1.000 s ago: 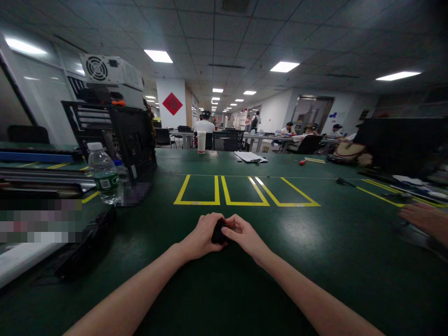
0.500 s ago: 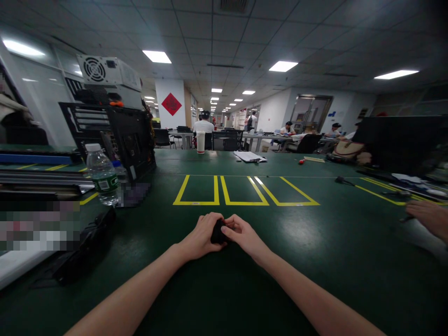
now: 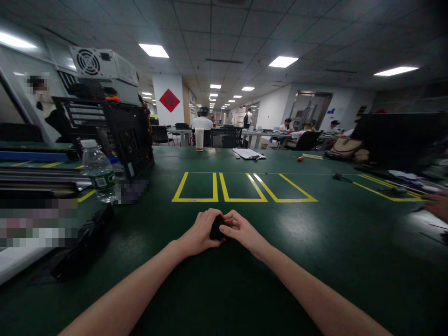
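A small black object [image 3: 216, 228] is held between my two hands just above or on the green table [image 3: 224, 289]; its kind is hard to make out. My left hand [image 3: 203, 231] wraps around its left side, fingers over the top and thumb below. From the right, my right hand [image 3: 241, 231] pinches at it with thumb and fingertips. Much of the object is hidden by the fingers. Beyond my hands, yellow tape outlines [image 3: 243, 200] mark the tabletop.
On the left stand a water bottle [image 3: 100, 175], an open computer case [image 3: 128, 135] and a black bundle [image 3: 86, 242]. Farther back are a white cup [image 3: 199, 139] and a clipboard [image 3: 249, 154]. A co-worker's hand [image 3: 437, 205] is at the right edge, near a dark monitor [image 3: 402, 142].
My hands keep their hold on the black object with hardly any shift. The view has tilted slightly. The co-worker's hand at right has moved outward, and a person has appeared at far left.
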### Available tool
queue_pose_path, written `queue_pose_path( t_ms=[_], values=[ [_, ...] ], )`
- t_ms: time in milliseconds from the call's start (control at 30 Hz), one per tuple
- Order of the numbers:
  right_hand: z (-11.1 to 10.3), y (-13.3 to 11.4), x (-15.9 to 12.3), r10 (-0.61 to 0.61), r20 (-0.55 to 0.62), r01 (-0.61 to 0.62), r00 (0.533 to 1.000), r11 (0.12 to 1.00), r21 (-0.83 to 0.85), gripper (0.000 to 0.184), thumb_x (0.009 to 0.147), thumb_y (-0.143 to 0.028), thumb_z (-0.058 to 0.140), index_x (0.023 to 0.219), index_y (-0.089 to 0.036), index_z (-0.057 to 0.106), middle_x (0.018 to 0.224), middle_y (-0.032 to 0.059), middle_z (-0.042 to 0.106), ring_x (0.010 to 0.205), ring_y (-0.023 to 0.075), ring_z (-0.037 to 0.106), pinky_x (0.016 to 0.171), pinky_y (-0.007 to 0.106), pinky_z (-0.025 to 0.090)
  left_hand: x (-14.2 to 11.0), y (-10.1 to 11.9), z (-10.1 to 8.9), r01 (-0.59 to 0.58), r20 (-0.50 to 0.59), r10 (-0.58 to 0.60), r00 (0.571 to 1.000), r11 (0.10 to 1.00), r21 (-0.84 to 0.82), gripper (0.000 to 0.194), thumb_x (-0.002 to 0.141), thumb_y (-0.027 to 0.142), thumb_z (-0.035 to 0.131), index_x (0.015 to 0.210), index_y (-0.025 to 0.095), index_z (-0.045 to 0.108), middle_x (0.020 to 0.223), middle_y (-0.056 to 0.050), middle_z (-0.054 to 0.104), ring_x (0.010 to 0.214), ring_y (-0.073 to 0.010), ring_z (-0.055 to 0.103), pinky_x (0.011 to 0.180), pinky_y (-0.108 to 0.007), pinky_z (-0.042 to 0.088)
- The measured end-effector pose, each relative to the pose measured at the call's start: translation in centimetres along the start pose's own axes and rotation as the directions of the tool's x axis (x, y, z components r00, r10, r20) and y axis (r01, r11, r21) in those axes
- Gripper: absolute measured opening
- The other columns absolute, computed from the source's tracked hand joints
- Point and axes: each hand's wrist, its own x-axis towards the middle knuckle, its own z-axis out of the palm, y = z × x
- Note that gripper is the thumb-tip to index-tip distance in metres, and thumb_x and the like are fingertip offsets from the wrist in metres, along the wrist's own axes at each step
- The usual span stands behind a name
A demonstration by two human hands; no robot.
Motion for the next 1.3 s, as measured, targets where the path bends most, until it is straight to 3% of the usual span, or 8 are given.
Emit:
queue_pose_path(
  t_ms=[167,400,533,700,933,1200,1300],
  values=[
    [0.2,0.6,0.3,0.013,-0.055,-0.015,0.998,1.0,-0.027,0.031,0.068,-0.035,0.059,0.093,-0.021,0.046,0.094,0.0022,0.054,0.089,0.0186,0.054,0.076,0.036,0.045,0.0,0.1,-0.1,0.012,-0.002,-0.012,1.0,1.0,0.005,0.051,0.066,0.023,0.062,0.109,0.021,0.034,0.104,-0.005,0.044,0.091,-0.02,0.044,0.079,-0.034,0.036],
    [0.1,-0.1,0.0,-0.035,0.027,0.035,0.999,0.999,-0.011,0.032,0.063,-0.028,0.065,0.088,-0.02,0.047,0.095,0.0004,0.053,0.091,0.0178,0.054,0.079,0.034,0.045,0.0,0.1,-0.1,0.031,0.006,-0.031,1.0,0.999,0.015,0.049,0.065,0.022,0.062,0.107,0.022,0.036,0.102,-0.005,0.045,0.091,-0.0204,0.045,0.078,-0.034,0.036],
    [0.1,-0.3,-0.2,0.0,-0.016,-0.001,1.0,1.0,-0.02,0.026,0.07,-0.036,0.057,0.088,-0.02,0.049,0.095,0.0014,0.054,0.09,0.0178,0.055,0.078,0.035,0.045,0.0,0.2,-0.2,0.044,0.011,-0.044,0.999,0.999,0.018,0.05,0.066,0.025,0.062,0.108,0.023,0.035,0.103,-0.005,0.045,0.092,-0.0212,0.045,0.079,-0.035,0.036],
    [0.1,0.4,0.1,0.049,-0.084,-0.052,0.995,0.998,-0.041,0.031,0.069,-0.039,0.057,0.093,-0.021,0.049,0.099,0.003,0.054,0.092,0.0186,0.053,0.079,0.036,0.044,0.0,0.5,-0.4,0.043,0.018,-0.043,0.999,0.999,0.006,0.05,0.066,0.025,0.062,0.108,0.023,0.034,0.105,-0.005,0.043,0.093,-0.0215,0.044,0.079,-0.035,0.036],
    [0.1,-0.4,-0.2,0.005,0.018,-0.005,1.0,1.0,0.005,0.032,0.065,-0.03,0.063,0.09,-0.02,0.047,0.097,0.0015,0.055,0.092,0.0189,0.054,0.077,0.035,0.045,-0.1,0.3,-0.2,0.034,0.012,-0.034,0.999,0.999,0.006,0.049,0.066,0.023,0.062,0.108,0.022,0.035,0.103,-0.005,0.044,0.091,-0.0205,0.044,0.079,-0.035,0.036],
    [0.1,0.4,0.2,0.033,-0.08,-0.033,0.996,0.999,-0.007,0.032,0.067,-0.038,0.059,0.091,-0.019,0.05,0.093,0.0029,0.056,0.09,0.0175,0.054,0.08,0.035,0.043,0.0,0.1,0.0,0.033,-0.001,-0.033,0.999,0.999,0.011,0.053,0.065,0.025,0.064,0.109,0.022,0.034,0.105,-0.004,0.043,0.091,-0.02,0.043,0.079,-0.034,0.036],
    [0.0,0.6,0.4,0.041,-0.063,-0.042,0.997,0.999,-0.014,0.031,0.068,-0.038,0.059,0.09,-0.018,0.05,0.094,0.003,0.055,0.09,0.018,0.054,0.079,0.035,0.043,-0.1,0.2,-0.2,0.034,0.005,-0.034,0.999,0.999,0.016,0.052,0.066,0.025,0.063,0.108,0.022,0.034,0.104,-0.004,0.043,0.091,-0.0199,0.044,0.079,-0.034,0.036]
  ],
)
